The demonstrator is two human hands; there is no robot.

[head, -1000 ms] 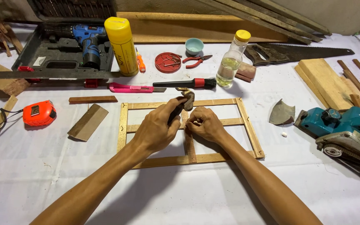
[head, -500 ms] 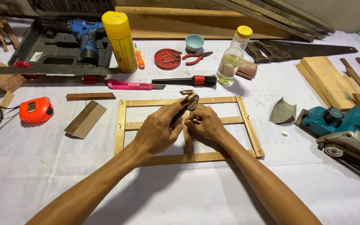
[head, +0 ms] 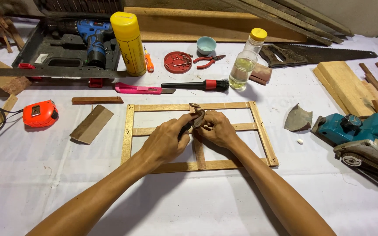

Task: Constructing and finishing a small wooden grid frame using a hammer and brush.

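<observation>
Over the middle of a wooden frame (head: 197, 136), both hands are meeting, knuckles almost touching. The left hand (head: 166, 142) is closing around the handle of a small dark hammer (head: 196, 117), whose head is sitting just above the frame's upper cross rail. The right hand (head: 216, 130) is pinching its fingertips together right beside the hammer head; what they are gripping is too small to tell. The frame is lying flat on a white cloth (head: 189, 205), its short upright slat running down between the two wrists.

Just beyond the frame, a black brush (head: 195, 85) and a pink utility knife (head: 143, 90) are lying end to end. Farther back, a yellow can (head: 129, 38) is standing beside a blue drill (head: 93, 40) in its case. An orange tape measure (head: 39, 113) is resting well to the left, and a teal power planer (head: 364, 140) is sitting at the right edge.
</observation>
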